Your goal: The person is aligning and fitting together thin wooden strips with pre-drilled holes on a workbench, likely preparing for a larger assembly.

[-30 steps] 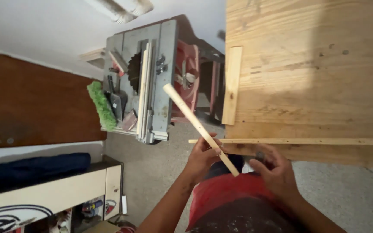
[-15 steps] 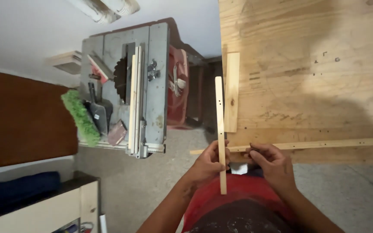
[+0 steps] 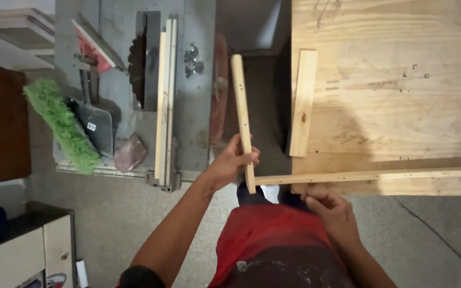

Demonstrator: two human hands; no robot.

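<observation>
wooden strip swung upright against a second strip at the workbench edge

the left hand [image 3: 230, 162] has its fingers [image 3: 247, 154] curled around a narrow drilled wooden strip [image 3: 242, 114], which half a second ago leaned slightly and a second ago lay on a steep diagonal; it now points straight away from the fingers, its near end just below them touching the left end of a long thin strip [image 3: 369, 175] lying along the plywood workbench [image 3: 401, 106] edge, so the two look squared into a corner. the right hand [image 3: 332, 210] sits just under that long strip, fingers loosely bent, thumb near its underside; whether it pinches anything i cannot tell. a short flat board [image 3: 302, 101] lies beyond the fingers on the bench; a table saw [image 3: 150, 90] and a green brush [image 3: 62, 125] stand off to the left.
</observation>
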